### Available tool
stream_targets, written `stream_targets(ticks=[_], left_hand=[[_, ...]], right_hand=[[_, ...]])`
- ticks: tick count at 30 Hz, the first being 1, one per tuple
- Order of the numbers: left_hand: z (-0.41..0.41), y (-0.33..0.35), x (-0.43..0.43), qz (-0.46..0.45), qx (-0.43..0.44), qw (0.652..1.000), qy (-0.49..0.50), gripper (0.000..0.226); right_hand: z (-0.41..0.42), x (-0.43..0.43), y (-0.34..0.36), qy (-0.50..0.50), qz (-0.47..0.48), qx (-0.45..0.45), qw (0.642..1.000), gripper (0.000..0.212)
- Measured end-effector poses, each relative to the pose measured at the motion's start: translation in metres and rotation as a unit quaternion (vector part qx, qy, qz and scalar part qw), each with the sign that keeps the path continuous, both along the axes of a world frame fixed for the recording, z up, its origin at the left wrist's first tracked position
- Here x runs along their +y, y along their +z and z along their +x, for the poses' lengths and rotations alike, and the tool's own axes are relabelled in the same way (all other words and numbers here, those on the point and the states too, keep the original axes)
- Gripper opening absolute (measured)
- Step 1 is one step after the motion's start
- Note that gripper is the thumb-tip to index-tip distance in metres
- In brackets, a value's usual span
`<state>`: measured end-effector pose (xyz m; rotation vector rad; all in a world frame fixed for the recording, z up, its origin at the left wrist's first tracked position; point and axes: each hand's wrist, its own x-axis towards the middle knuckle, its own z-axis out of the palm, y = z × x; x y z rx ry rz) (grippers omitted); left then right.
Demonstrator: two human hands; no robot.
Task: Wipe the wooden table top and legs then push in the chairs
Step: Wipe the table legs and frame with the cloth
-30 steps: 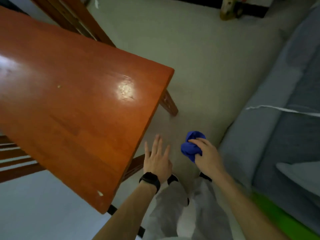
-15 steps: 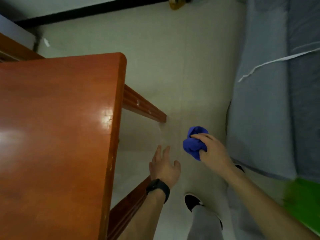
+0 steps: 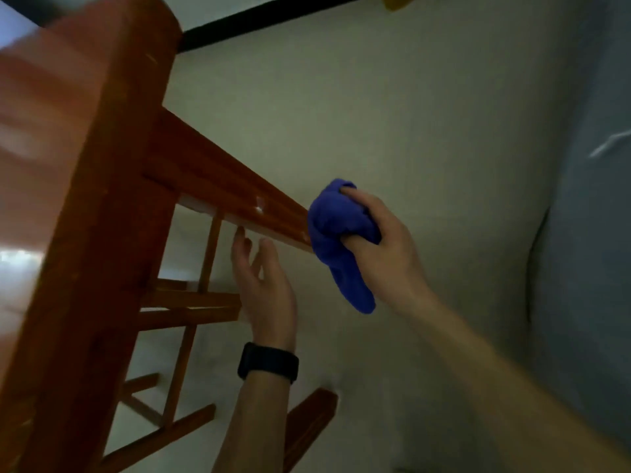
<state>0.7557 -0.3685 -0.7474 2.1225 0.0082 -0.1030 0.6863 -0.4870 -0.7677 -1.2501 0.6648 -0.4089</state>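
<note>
The reddish wooden table (image 3: 51, 158) fills the left side, seen from close to its edge. One table leg (image 3: 222, 186) slants from under the top toward the right. My right hand (image 3: 382, 240) grips a bunched blue cloth (image 3: 338, 233) and holds it against the lower end of that leg. My left hand (image 3: 263, 285), a black watch on its wrist, hovers with straight fingers just below the leg and holds nothing. A second table leg (image 3: 307, 421) shows near the bottom.
Chair rungs and slats (image 3: 184, 302) of the same wood show under the table. A grey sofa (image 3: 587, 233) runs down the right side. Pale floor (image 3: 392, 114) lies between the two, with a dark skirting at the top.
The view has dropped low beside the table edge. My right hand has brought the cloth up to the slanting leg, and my left hand has risen to just under it.
</note>
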Motion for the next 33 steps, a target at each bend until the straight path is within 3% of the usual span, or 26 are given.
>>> stream_targets(ticks=[5, 10, 11, 13, 15, 17, 19, 21, 24, 28, 30, 33], left_hand=[[0.027, -0.009, -0.008, -0.096, -0.126, 0.987, 0.018, 0.046], [0.041, -0.018, -0.009, -0.22, -0.14, 0.965, -0.022, 0.045], [0.042, -0.021, -0.01, -0.218, -0.138, 0.966, -0.034, 0.046], [0.041, -0.024, -0.011, -0.2, -0.13, 0.97, -0.049, 0.052], [0.043, -0.024, -0.007, -0.187, -0.135, 0.972, -0.053, 0.058], [0.041, -0.022, -0.006, -0.183, -0.12, 0.975, -0.043, 0.06], [0.033, -0.017, -0.009, -0.193, -0.097, 0.976, -0.034, 0.054], [0.025, -0.01, -0.011, -0.185, -0.086, 0.979, -0.027, 0.052], [0.019, 0.0, -0.015, -0.168, -0.067, 0.984, 0.006, 0.055], [0.021, 0.011, -0.035, -0.204, -0.096, 0.971, 0.08, 0.059], [0.02, 0.008, -0.047, -0.211, -0.107, 0.964, 0.121, 0.063], [0.017, 0.007, -0.058, -0.181, -0.092, 0.969, 0.141, 0.071]], right_hand=[[0.059, 0.001, 0.014, -0.045, -0.07, -0.167, 0.982, 0.054], [0.111, 0.034, 0.009, -0.049, -0.355, -0.254, 0.898, 0.054], [0.114, 0.037, -0.004, -0.048, -0.389, -0.256, 0.884, 0.057], [0.107, 0.042, -0.042, 0.011, -0.382, -0.23, 0.895, 0.057], [0.097, 0.029, -0.092, 0.112, -0.417, -0.125, 0.893, 0.066], [0.091, 0.006, -0.125, 0.219, -0.389, 0.036, 0.894, 0.085], [0.095, -0.007, -0.121, 0.222, -0.279, 0.124, 0.926, 0.087], [0.104, -0.01, -0.092, 0.156, -0.218, 0.082, 0.96, 0.072], [0.107, -0.009, -0.015, 0.07, -0.156, -0.074, 0.982, 0.048], [0.11, -0.006, 0.035, 0.106, -0.227, -0.269, 0.93, 0.045], [0.111, -0.006, 0.014, 0.133, -0.252, -0.25, 0.925, 0.046], [0.103, -0.018, -0.044, 0.198, -0.222, -0.068, 0.952, 0.055]])
